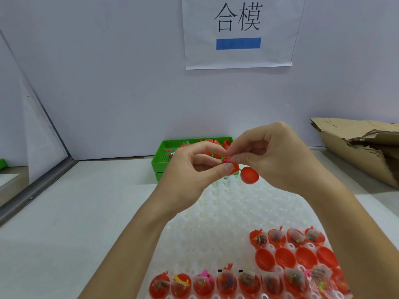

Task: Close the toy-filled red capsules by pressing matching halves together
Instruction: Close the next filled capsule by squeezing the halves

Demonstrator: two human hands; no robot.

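Bright, even, diffuse light, apparently from overhead; no hard glare. Soft faint shadows under the hands (237,160) on the white tray (226,208). Wide-angle bending at edges: wall seam (36,104) at left slants and bows. Overall slightly soft, compression smear; capsules (248,283) at bottom edge blurry, tray dimples washed out.

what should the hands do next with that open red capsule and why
Probably swing the dangling half up onto the half pinched by the left hand and press. It hangs open, while the right hand fingers are at a small pink piece at the rim.
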